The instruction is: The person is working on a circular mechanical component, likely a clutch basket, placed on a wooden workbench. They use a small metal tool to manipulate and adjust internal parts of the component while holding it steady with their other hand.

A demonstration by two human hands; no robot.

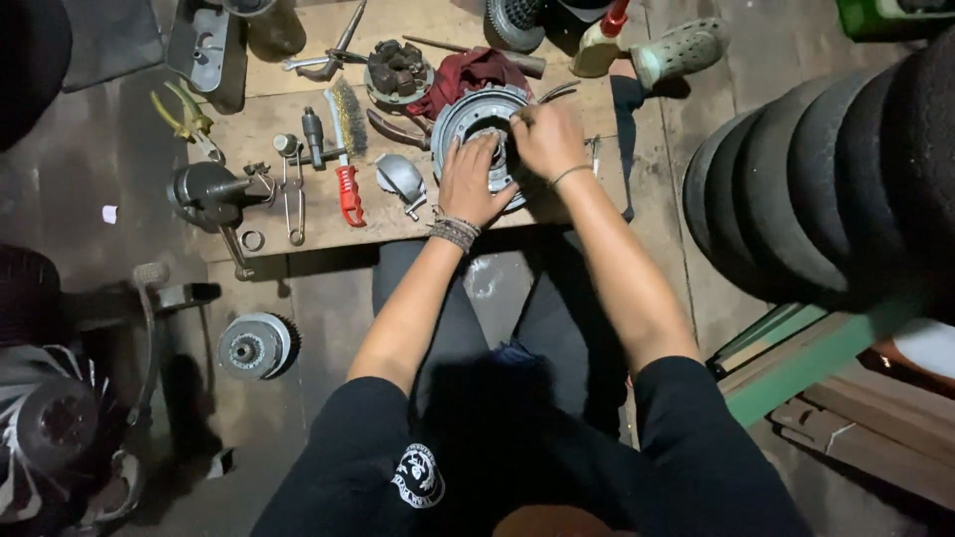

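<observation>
Round grey metal drum (468,111), ribbed rim, on board; L hand (472,182) flat on it, R hand (546,137) pinching rim.

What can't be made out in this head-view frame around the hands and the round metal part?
- Centre of the round metal drum: covered by the left hand and right hand.
- Fingertips of both hands: too small to tell their grip.
- Red cloth: partly behind the drum.
- Stacked tyres: cut off by the right edge.
- Finned part at lower left: dark, cut by the left edge.
</observation>
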